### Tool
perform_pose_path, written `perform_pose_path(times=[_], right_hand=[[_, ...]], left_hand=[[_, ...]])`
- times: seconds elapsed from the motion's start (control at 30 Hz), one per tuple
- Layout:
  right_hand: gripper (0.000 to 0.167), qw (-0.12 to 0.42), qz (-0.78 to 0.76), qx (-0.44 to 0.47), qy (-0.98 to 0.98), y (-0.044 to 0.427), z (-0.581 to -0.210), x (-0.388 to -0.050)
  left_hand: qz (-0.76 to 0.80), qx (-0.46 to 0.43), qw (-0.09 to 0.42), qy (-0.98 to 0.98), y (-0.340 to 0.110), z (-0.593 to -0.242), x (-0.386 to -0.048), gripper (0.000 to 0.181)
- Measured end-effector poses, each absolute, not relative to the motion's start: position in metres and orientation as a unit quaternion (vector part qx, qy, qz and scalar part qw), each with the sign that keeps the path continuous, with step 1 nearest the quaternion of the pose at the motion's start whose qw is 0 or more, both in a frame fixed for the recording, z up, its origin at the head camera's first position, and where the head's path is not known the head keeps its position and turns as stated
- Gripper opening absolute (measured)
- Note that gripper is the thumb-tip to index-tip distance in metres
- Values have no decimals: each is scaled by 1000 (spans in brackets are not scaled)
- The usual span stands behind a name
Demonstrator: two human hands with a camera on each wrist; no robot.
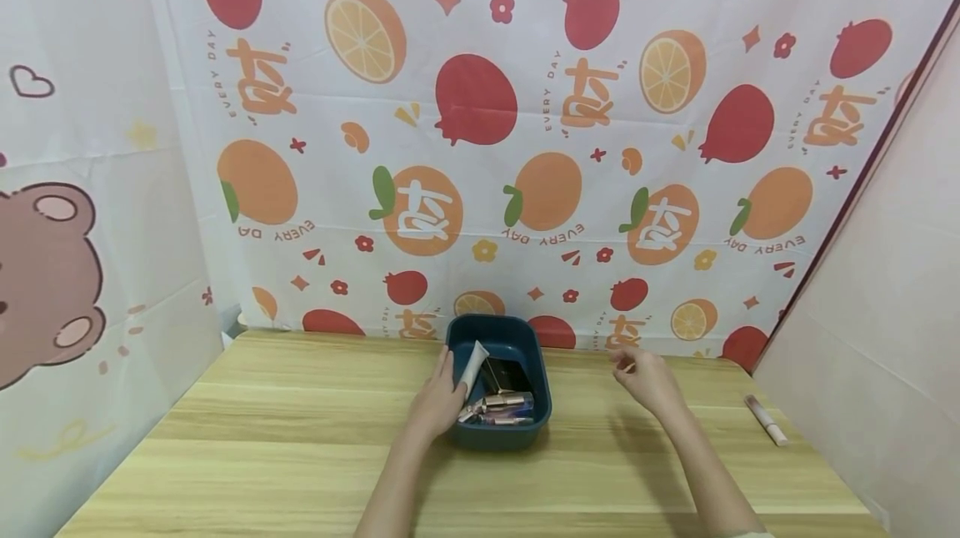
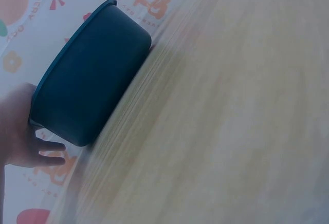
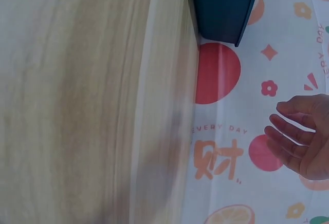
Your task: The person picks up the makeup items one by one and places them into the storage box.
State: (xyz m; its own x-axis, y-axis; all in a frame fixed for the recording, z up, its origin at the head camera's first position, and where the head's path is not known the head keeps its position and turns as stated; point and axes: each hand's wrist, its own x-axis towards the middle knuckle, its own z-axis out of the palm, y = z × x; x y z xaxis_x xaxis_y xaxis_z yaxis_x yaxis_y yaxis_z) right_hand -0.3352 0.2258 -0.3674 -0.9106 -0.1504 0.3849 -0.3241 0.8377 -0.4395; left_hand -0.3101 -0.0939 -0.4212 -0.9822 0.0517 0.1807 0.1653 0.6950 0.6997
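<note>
A dark blue plastic bin [image 1: 545,392] stands on the table against the patterned cloth. Inside lie a white squeeze tube [image 1: 474,367], a black compact-like case [image 1: 506,374] and several slim cosmetic tubes [image 1: 507,401]. My left hand [image 1: 437,400] holds the bin's left wall, thumb over the rim and fingers along the outside. In the left wrist view, that hand [image 2: 18,131] is at the end of the bin [image 2: 92,75]. My right hand [image 1: 649,379] hovers right of the bin, fingers loosely bent with nothing between them. The right wrist view shows this hand [image 3: 303,136] apart from the bin [image 3: 223,8].
A slim pinkish tube with a white end [image 1: 767,420] lies near the right edge of the wood-grain table [image 1: 300,438]. Fruit-printed cloth [image 1: 480,263] hangs along the back edge, and pale walls close in both sides.
</note>
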Motion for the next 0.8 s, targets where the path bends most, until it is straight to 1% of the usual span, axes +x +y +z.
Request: perform_pose_path(times=[0.2,0.5,0.8], right_hand=[[14,168,256,116,-945,231,-370,-334],[13,180,253,120,-943,239,-376,-337],[18,171,256,105,-946,252,-380,-337]], left_hand=[[-387,-60,72,-917,-93,-421,-311,57],[-382,-59,75,-919,-94,-422,-312,57],[-382,-60,74,-919,-95,-421,-313,57]])
